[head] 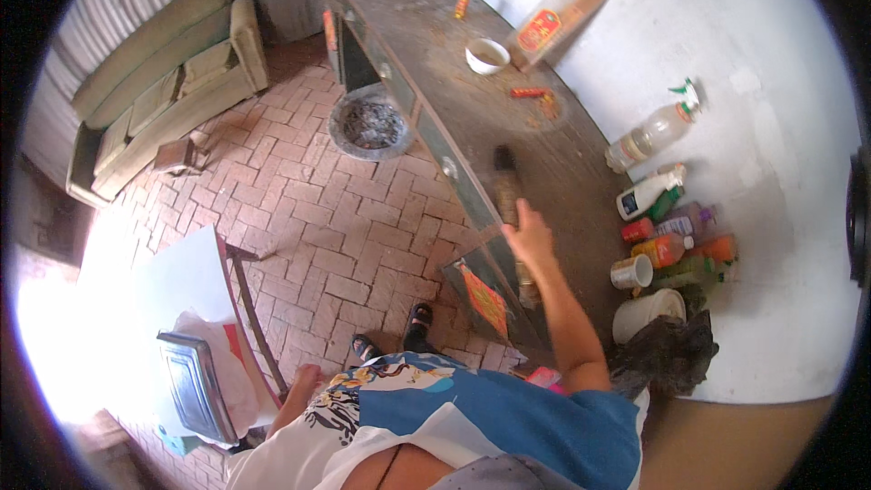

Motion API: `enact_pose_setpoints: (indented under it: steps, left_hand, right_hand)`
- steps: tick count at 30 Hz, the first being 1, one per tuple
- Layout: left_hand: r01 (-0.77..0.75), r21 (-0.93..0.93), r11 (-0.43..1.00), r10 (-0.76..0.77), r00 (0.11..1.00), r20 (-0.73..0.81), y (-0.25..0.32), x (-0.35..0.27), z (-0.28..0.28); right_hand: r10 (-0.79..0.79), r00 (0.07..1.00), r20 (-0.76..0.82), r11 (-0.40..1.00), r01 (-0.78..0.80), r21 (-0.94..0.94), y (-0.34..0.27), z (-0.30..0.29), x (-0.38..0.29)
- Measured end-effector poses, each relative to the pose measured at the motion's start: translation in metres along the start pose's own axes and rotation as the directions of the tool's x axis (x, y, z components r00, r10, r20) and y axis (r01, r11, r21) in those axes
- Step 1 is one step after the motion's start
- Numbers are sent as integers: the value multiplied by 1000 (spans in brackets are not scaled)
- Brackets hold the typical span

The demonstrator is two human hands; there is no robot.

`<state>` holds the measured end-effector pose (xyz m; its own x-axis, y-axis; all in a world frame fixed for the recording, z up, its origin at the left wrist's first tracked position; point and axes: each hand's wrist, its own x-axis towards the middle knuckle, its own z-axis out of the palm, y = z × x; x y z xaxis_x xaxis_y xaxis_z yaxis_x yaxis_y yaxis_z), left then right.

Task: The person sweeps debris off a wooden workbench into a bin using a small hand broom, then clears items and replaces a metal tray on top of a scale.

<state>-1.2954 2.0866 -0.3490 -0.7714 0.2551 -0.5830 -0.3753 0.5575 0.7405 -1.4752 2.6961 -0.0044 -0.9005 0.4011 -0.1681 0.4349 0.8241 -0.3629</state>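
On the dark wooden desk (578, 143), my right hand (532, 238) grips a long brown rod (507, 197) around its middle. The rod has a black, brush-like far end that looks blurred, and its near end reaches the desk's front edge. My left hand (308, 376) hangs low at my side, above the brick floor. I see nothing in it, but its fingers are too small to make out. Ahead of my right hand lie a red tube (531, 92) and orange-brown scraps (548, 107), and beyond them stands a white bowl (487, 56) with brown contents.
Along the wall stand a spray bottle (653, 133), a white bottle (650, 192), a cup (631, 272), a bucket (646, 316) and a black plastic bag (670, 354). An ash-filled basin (337, 139) sits beside the desk. A sofa (163, 75) and a white-topped table (177, 272) are left.
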Motion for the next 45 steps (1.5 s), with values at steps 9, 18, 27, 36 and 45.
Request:
enact_pose_setpoints:
  steps: [9,18,27,36,45]
  left_hand:
    - [313,-665,678,-451,892,-40,5,-21,-26]
    - [250,-721,647,-410,911,-52,40,12,-68]
    - [124,-666,736,-355,908,-224,112,145,-200]
    - [371,-698,613,-647,742,-173,16,195,-328]
    - [469,-455,757,-556,828,-71,76,313,-410]
  right_hand:
    - [-447,882,149,861,379,338,-231,131,21]
    - [-460,862,216,736,233,636,-310,164,24]
    - [-230,973,-14,534,139,834,-377,158,235]
    - [58,921,-386,701,238,672,-328,95,532]
    - [385,899,-211,882,-291,370,-347,38,650]
